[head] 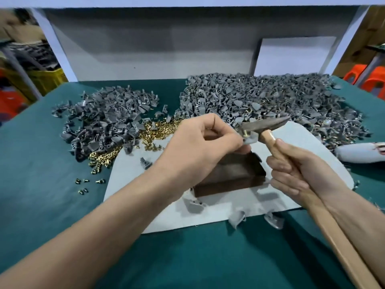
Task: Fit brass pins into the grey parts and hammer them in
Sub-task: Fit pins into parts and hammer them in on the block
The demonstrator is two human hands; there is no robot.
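**Grey part (249, 139) pinched over the block, hammer head close above**

Pinched between thumb and fingertips of the left hand (200, 142), above the dark block (229, 174) set in the pale mat (291, 197). Carries a brass pin (245, 134) upright on top, just under the head of the hammer (264, 124); contact hard to tell. Gripped by the right hand (295, 170), fingers wrapped round the wooden handle. Backed by heaps of grey parts (270, 97) and loose brass pins (158, 128) on green cloth (41, 142).
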